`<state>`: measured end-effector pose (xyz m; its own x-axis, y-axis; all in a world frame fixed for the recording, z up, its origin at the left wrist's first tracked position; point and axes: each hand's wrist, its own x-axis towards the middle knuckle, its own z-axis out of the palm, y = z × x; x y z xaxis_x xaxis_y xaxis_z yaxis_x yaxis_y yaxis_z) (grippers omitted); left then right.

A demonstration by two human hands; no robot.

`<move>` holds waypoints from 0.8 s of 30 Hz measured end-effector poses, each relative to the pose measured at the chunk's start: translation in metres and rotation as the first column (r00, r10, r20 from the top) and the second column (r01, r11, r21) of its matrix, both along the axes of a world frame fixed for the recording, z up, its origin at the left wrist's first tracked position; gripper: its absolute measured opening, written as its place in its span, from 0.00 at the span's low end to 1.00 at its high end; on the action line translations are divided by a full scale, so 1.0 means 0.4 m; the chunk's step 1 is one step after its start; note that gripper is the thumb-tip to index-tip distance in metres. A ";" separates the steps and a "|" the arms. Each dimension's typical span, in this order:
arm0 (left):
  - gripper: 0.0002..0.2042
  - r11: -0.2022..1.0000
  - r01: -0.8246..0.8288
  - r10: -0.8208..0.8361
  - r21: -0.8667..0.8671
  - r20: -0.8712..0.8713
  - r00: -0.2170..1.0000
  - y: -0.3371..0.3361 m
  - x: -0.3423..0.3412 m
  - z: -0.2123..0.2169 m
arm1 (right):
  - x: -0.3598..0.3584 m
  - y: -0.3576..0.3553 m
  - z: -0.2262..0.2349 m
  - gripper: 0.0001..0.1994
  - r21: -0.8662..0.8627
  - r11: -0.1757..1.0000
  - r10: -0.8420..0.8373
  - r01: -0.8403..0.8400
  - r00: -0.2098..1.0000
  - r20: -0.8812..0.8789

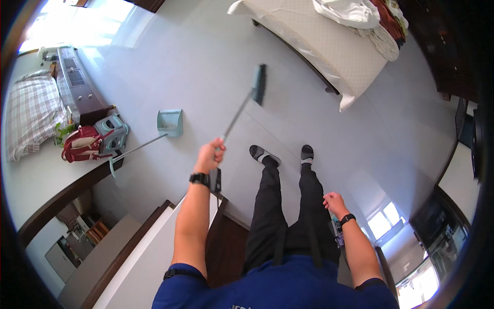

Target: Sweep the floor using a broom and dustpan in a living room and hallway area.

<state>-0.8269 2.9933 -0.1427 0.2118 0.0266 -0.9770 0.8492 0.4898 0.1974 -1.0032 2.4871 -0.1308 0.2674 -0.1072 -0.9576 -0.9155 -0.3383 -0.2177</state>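
My left hand (210, 154) grips broom (257, 84); right hand (335, 203) curled, contents unclear. Wide swing might tip dustpan (177, 124), ten o'clock.

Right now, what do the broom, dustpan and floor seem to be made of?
Broom: head likely matte plastic, by its even blue-green colour; dark bristles probably synthetic; slim grey handle metal or plastic, unclear. Dustpan: likely smooth plastic, by its thin, pale blue-green walls. Floor: probably polished tile, by its glossy reflections and thin joint lines.
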 end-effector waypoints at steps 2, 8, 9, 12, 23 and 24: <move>0.07 0.997 -0.032 0.031 0.069 0.016 0.999 0.098 0.071 0.002 | 0.021 0.075 0.015 0.09 0.010 1.000 0.017 -0.017 1.000 0.008; 0.02 0.972 -0.216 0.189 0.099 0.229 0.955 0.083 0.151 0.021 | 0.095 0.236 0.033 0.10 0.077 0.990 0.110 -0.115 0.992 0.067; 0.02 0.973 -0.210 0.185 0.097 0.219 0.958 0.042 0.134 0.040 | 0.105 0.250 0.032 0.10 0.090 0.988 0.120 -0.126 0.990 0.070; 0.02 0.988 -0.139 0.150 -0.069 0.181 0.972 -0.108 0.059 0.104 | 0.109 0.251 0.009 0.10 0.110 0.983 0.140 -0.150 0.986 0.090; 0.05 0.850 -0.062 -0.012 -0.523 -0.137 0.990 -0.332 0.207 -0.119 | 0.269 0.160 -0.002 0.10 0.040 0.972 0.232 -0.230 0.972 -0.041; 0.05 0.853 -0.049 -0.013 -0.519 -0.116 0.993 -0.298 0.245 -0.140 | 0.276 0.141 -0.016 0.10 0.042 0.971 0.237 -0.235 0.970 -0.049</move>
